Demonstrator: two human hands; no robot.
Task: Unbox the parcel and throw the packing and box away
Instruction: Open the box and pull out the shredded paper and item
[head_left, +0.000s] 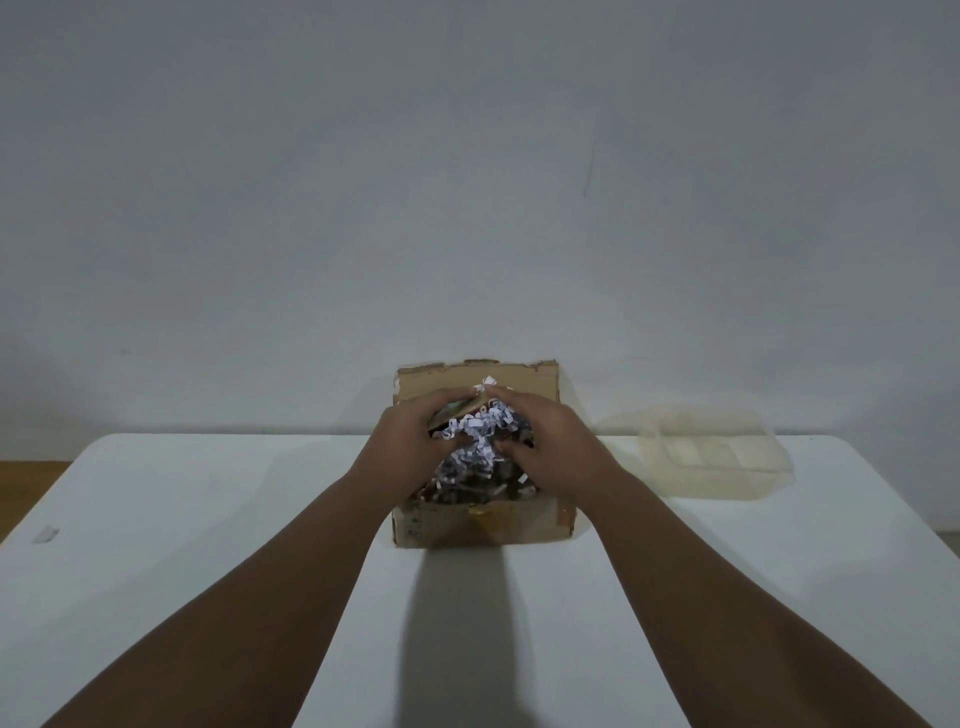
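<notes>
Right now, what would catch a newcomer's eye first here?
The left hand and right hand grip a clump of shredded paper inside an open cardboard box at the far middle of the white table. A clear plastic container sits to the box's right.

**Dim, cool-cast frame, soft detail**

Low light overall, grey-blue tint. Wall (467, 182) is lightest around its middle and falls off dark toward the top corners. Light seems to come from ahead and above: box (441, 525) throws a long dark shadow (467, 623) toward the near edge of the counter (182, 519), with softer shade along its right side. Murky patches on the wall off the counter's far corners. Shredded paper (480, 428) is the brightest spot, strands partly smeared. Whole picture soft and grainy, fine texture lost. Clear tub (727, 457) near the far right corner barely separates from the background. Wide-angle stretch: forearms (260, 597) balloon toward the bottom corners, counter side edges splay outward.
</notes>
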